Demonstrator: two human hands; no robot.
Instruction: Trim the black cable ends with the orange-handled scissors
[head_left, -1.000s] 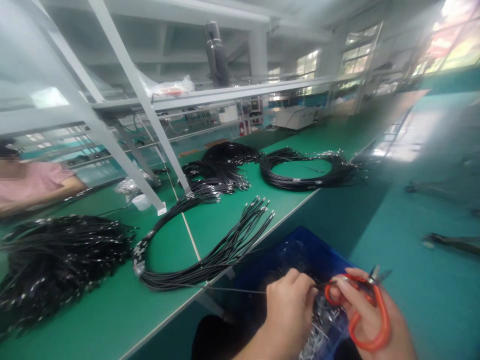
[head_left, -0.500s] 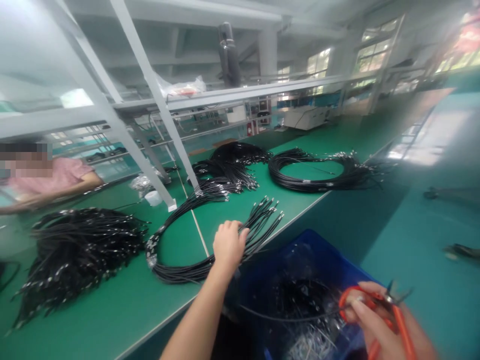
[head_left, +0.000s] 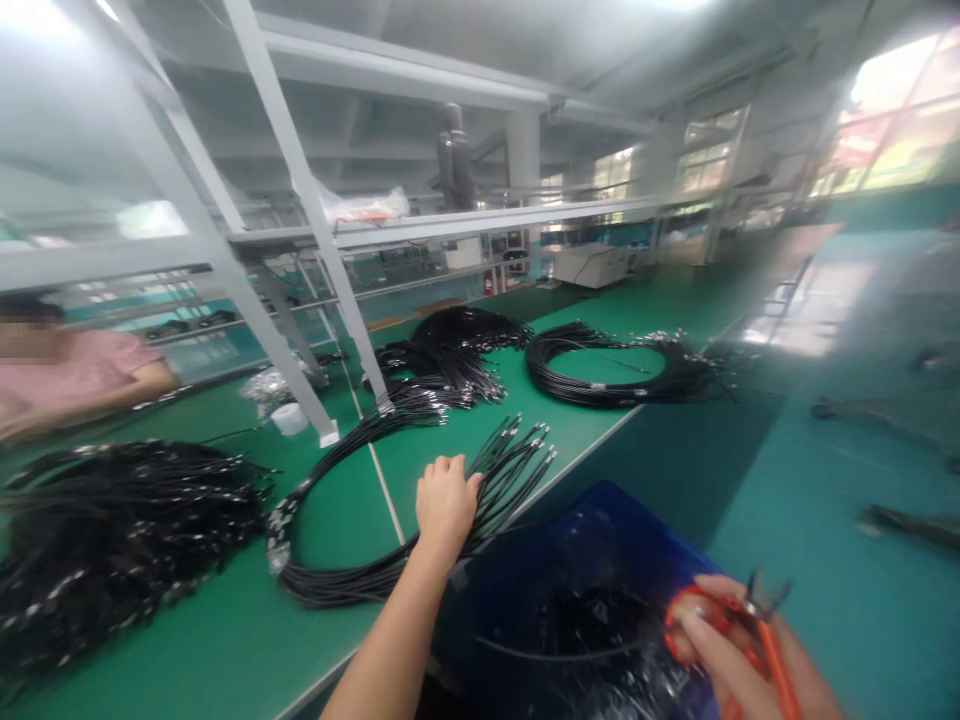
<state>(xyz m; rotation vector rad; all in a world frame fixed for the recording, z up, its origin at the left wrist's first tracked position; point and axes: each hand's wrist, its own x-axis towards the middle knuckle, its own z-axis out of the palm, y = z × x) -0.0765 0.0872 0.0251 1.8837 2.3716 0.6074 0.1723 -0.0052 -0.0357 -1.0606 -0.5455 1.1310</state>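
Observation:
A curved bundle of black cables (head_left: 330, 588) with metal-tipped ends lies on the green table. My left hand (head_left: 444, 505) is closed over this bundle close to its right-hand ends, fingers curled over the far side. At the lower right, my right hand (head_left: 724, 640) grips orange-handled scissors (head_left: 776, 660), blades pointing up and apart. A single thin black cable (head_left: 577, 657) runs leftward from the fingers of that hand, over a blue bin (head_left: 615, 510); its left end is hard to make out.
A big heap of black cables (head_left: 127, 550) lies at the left, more piles (head_left: 472, 328) further back, and a coiled bundle (head_left: 570, 380) beyond my left hand. Grey rack posts (head_left: 341, 290) rise from the table. Across it sits a person in a pink top (head_left: 105, 365).
The view has tilted up and turned slightly, so the cables and bin appear lower and further left. Both hands keep their hold, with my right hand slightly further left in view.

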